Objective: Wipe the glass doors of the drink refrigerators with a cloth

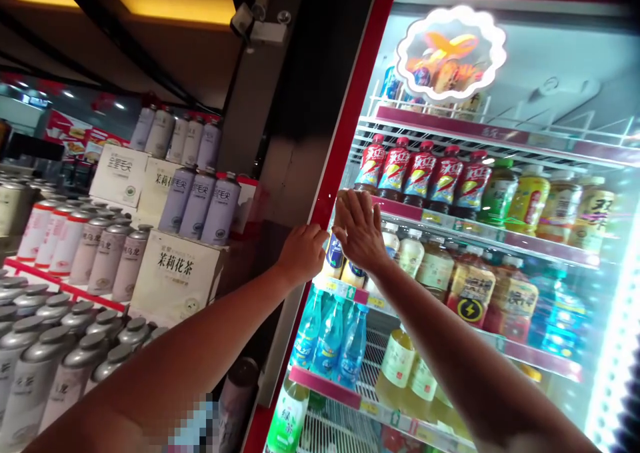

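Note:
A glass-fronted drinks fridge with a red door frame point(345, 116) fills the right side of the head view, tilted. My left hand point(306, 252) has its fingers curled at the edge of this fridge door, about mid-height. Just right of it, my right hand point(361, 230) is against the glass near the frame, fingers stretched out and mostly side by side. Behind the glass near that hand are red-capped bottles point(397, 168) on a shelf, and blue bottles point(330, 336) lower down. Part of a row of drinks is hidden by my right hand and forearm.
Left of the fridge, a display holds many metal cans point(107, 256), purple cans point(200, 203) and white tea boxes point(175, 273). A dark pillar point(305, 100) stands beside the fridge. A lit scalloped sign point(451, 53) is on the upper glass.

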Available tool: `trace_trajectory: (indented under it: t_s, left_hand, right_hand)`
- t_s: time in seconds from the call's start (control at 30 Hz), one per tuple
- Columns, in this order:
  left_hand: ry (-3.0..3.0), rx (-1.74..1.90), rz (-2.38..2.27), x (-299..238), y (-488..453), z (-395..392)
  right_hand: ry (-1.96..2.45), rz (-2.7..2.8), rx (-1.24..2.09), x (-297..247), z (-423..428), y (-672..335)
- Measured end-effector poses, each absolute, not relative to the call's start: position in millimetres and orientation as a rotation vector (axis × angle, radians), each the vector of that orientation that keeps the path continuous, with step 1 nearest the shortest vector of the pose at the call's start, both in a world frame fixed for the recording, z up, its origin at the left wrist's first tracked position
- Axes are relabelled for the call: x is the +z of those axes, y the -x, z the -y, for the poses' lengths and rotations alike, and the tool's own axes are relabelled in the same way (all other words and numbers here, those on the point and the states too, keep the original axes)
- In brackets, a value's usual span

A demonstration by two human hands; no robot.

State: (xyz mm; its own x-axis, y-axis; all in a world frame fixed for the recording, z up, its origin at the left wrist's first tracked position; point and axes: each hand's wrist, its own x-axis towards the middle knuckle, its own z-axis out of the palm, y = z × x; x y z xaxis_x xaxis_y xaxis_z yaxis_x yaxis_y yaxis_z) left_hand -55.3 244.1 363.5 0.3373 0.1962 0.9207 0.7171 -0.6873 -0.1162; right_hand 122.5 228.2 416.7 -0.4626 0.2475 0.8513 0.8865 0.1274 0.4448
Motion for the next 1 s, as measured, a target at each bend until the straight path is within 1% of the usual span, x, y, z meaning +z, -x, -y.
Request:
trace_trajectory:
  t_s: [0.17,0.27,0.37,0.57,0.63,0.73,0.87,1.0]
  left_hand:
    - [2.091,-1.389,0.819,365.4,53.2,-239.9]
    - [2.083,-1.408,0.798,365.0,52.1,-239.2]
    - [2.090,-1.414,0.793,364.7,52.2,-239.7]
    - [2.107,-1.393,0.805,364.8,53.5,-239.6]
    - [2.111,-1.393,0.801,364.8,53.5,-239.2]
    - [2.127,-1.396,0.815,365.4,53.5,-238.3]
    - [2.131,-1.426,0.803,365.9,53.2,-237.7]
    - [2.084,-1.479,0.777,363.9,51.9,-239.1]
  right_hand:
    - [1.070,1.757,-1.405,415.8,-233.3,-120.0]
    - [1.037,1.760,-1.474,427.5,-239.0,-119.6]
    - [1.079,1.712,-1.497,459.1,-243.6,-118.5]
    - [1.321,1.514,-1.444,571.0,-245.0,-105.6]
    - [1.326,1.454,-1.406,597.9,-248.6,-96.2]
    - [1.267,1.438,-1.375,610.3,-257.9,-81.4]
    - [1.182,1.631,-1.466,609.6,-260.8,-81.8]
    - [1.293,1.521,-1.476,647.1,-248.3,-109.7]
